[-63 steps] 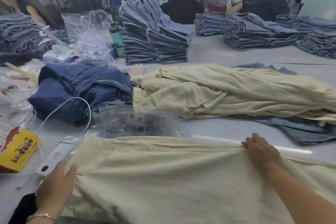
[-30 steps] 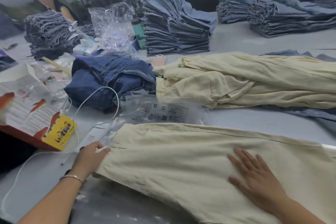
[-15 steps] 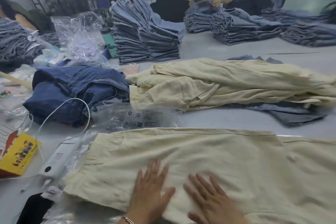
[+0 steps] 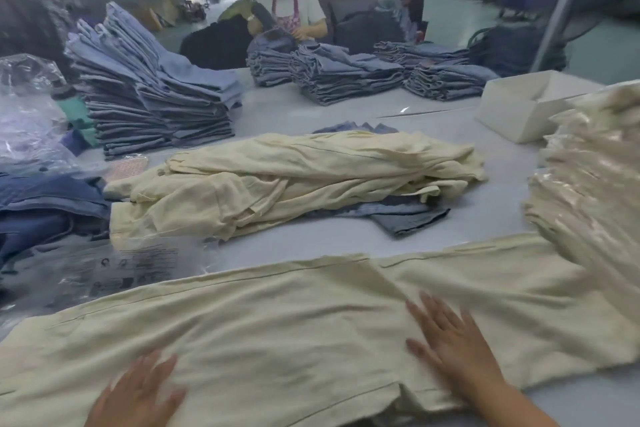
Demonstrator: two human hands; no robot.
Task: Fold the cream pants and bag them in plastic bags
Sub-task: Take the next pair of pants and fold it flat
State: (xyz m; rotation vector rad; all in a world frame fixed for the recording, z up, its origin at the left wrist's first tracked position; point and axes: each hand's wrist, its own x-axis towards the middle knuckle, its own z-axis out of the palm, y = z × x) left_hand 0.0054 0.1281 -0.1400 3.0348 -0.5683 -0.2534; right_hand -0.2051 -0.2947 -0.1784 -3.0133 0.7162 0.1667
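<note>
A pair of cream pants (image 4: 294, 315) lies flat lengthwise across the near table. My left hand (image 4: 138, 392) rests palm down on its near left part, fingers spread. Further right, my right hand (image 4: 450, 340) presses flat on the cloth with spread fingers. Neither hand grips anything. Clear plastic bags (image 4: 117, 267) with black print lie flat just beyond the pants at the left. A heap of unfolded cream pants (image 4: 284, 177) sits in the table's middle. A stack of bagged cream pants (image 4: 595, 177) rises at the right.
Folded denim stacks (image 4: 152, 94) stand at the back left and back middle (image 4: 346, 73). Dark blue jeans (image 4: 45, 204) lie at the left. A white box (image 4: 526, 104) sits at the back right. A person (image 4: 294, 10) works at the far side.
My hands have spread apart along the pants, the right one sliding to the right. The view has swung right, and the stack of bagged pants and the white box have come into sight.
</note>
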